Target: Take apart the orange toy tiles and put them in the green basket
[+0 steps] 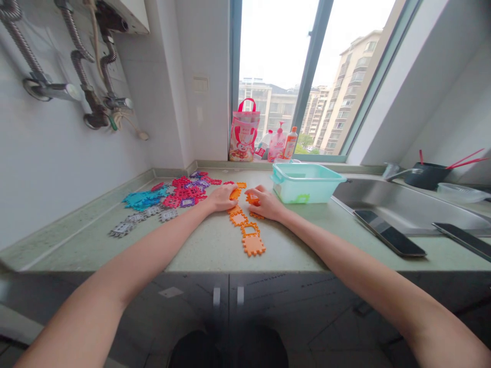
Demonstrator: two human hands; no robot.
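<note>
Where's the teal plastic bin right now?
In the head view, the bin sits on the countertop right of center, between the person's right hand and the sink, with the pink pump bottle behind it.

No legible text. Printed labels on pink bag [244, 135], pump bottle [276, 148] and orange-capped bottle [290, 144], upper center: too small to read. Cabinet door [284, 294] marks, lower center: unreadable.
</note>
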